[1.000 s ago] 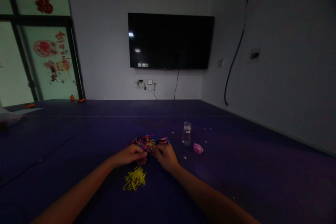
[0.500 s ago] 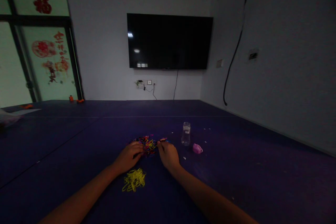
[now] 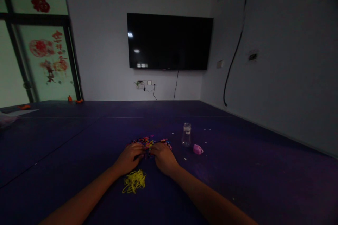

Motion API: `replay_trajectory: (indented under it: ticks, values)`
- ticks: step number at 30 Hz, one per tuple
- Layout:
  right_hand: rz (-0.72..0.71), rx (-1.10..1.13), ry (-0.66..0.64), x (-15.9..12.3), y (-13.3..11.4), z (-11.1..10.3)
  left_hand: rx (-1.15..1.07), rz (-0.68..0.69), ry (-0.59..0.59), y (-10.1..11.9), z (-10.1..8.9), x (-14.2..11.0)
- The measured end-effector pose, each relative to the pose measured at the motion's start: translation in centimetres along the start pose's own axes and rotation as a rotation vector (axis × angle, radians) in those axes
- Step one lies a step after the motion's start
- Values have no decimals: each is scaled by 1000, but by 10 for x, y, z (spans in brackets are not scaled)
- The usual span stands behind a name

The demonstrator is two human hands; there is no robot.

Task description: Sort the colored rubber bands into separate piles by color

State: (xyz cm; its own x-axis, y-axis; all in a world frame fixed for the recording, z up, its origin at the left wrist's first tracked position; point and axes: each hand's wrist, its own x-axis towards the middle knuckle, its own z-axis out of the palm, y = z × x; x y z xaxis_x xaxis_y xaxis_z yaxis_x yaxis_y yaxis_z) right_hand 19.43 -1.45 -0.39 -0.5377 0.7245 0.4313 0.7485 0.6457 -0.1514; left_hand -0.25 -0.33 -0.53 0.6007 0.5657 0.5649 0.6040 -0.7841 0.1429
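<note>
A heap of mixed-colour rubber bands (image 3: 148,141) lies on the dark blue floor mat (image 3: 237,168) in front of me. My left hand (image 3: 129,157) rests at the heap's near left edge, fingers curled down onto the bands. My right hand (image 3: 163,157) sits at the near right edge, its fingers bent into the heap beside the left. What either hand pinches is too dark and small to make out. A separate small pile of yellow rubber bands (image 3: 134,181) lies just below my left hand.
A small clear bottle (image 3: 186,134) stands to the right of the heap, with a pink cap-like object (image 3: 198,149) beside it. A black television (image 3: 169,41) hangs on the far wall. A glass door with red decorations (image 3: 44,56) is at the left.
My right hand has slid left, toward the left hand, and both hands now meet at the heap's near edge. The view has shifted slightly.
</note>
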Motion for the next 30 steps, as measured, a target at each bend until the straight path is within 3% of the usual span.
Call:
replay_trajectory:
  ticks: [5, 12, 15, 19, 24, 30]
  values:
    - [-26, -40, -47, 0, -2, -2, 53, -69, 68, -3, 2, 0]
    - [269, -103, 37, -1, 2, -2, 98, -121, 87, -4, 0, 0]
    - [326, -101, 51, -1, 4, -2, 117, -148, 95, -4, 0, 0]
    - [230, -61, 44, -1, 1, -4, 92, -94, 90, -3, 1, -1]
    - [16, -44, 2, -3, -6, -6, 46, -1, -20, -2, -1, -1]
    - [-10, -74, -10, -3, -4, -3, 32, 16, -52, 2, -2, 0]
